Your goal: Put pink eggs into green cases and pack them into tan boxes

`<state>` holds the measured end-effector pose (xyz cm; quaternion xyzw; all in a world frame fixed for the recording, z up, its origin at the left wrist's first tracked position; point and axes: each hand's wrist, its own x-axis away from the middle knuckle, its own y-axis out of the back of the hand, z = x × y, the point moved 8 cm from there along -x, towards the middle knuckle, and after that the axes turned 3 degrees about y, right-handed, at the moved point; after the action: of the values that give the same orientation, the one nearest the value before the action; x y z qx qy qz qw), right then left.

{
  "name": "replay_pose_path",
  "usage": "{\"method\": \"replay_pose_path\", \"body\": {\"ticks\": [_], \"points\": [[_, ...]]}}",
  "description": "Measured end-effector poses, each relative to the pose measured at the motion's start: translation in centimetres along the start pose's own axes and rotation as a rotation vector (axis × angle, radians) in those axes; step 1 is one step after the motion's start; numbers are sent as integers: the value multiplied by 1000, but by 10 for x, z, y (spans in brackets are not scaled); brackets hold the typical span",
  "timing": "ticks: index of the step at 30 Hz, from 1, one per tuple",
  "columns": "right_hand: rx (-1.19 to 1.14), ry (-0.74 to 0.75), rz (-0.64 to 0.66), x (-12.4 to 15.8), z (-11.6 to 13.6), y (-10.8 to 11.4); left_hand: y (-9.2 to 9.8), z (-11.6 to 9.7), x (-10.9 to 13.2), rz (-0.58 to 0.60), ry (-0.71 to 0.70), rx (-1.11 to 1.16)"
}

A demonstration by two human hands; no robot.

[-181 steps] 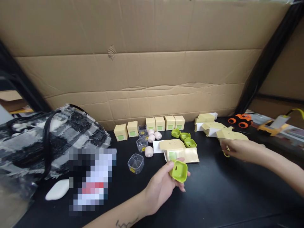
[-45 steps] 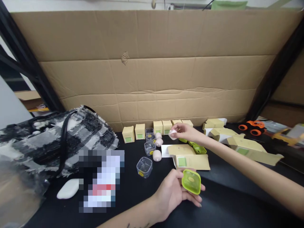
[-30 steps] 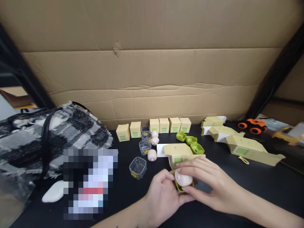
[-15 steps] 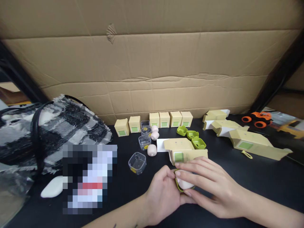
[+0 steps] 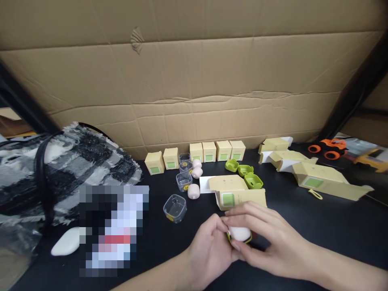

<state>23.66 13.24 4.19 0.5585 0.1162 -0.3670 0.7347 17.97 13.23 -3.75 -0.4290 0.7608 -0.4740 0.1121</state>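
Observation:
A pale, rounded piece [image 5: 241, 233] with a green cover [image 5: 248, 241] around its lower edge sits between my hands. My left hand [image 5: 207, 252] is closed on its left side, the thumb near the top edge. From the right, my right hand [image 5: 269, 238] grips it with the fingers over the far side and the thumb at the near edge. Just beyond lies an opened, flattened cardboard box [image 5: 248, 198], close to my right fingers. Green covers [image 5: 253, 181] lie behind that box. Pinkish rounded pieces [image 5: 194, 191] and clear plastic cups [image 5: 175, 208] stand to its left.
Small closed boxes [image 5: 154, 163] line the cardboard wall [image 5: 194, 72]. Opened boxes [image 5: 321, 180], a small yellow-green loop [image 5: 315, 194] and an orange toy truck [image 5: 330, 148] are at right. A plaid bag [image 5: 87, 161] and a white oval object [image 5: 66, 241] are at left.
My right fingers have shifted on the pale piece, and more of its top shows. Both hands, with the piece, have moved slightly to the right.

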Motion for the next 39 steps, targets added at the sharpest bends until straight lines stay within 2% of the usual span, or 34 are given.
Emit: {"method": "replay_pose_path", "body": {"ticks": [9, 13, 19, 22, 27, 30, 33, 36, 39], "points": [[164, -79, -23, 1, 0, -8, 9, 6, 0, -69, 70, -135], [179, -109, 1, -2, -3, -9, 9, 6, 0, -65, 85, -154], [-23, -182, 43, -1, -11, -12, 9, 6, 0, -68, 62, -157], [-24, -173, 49, -1, -12, -11, 11, 5, 0, -85, 41, -150], [-196, -249, 226, 2, -23, -12, 11, 2, 0, -72, 44, -150], [-283, -264, 258, 3, -23, -9, 8, -2, 2, -42, 27, -156], [-265, -273, 239, 4, -22, -6, 3, -6, 5, -7, -24, -169], [-285, -260, 202, 4, -24, -2, 1, -16, 7, -25, -136, -246], [-300, -206, 67, -1, -31, 16, 0, -24, 10, -68, -228, -328]]}}
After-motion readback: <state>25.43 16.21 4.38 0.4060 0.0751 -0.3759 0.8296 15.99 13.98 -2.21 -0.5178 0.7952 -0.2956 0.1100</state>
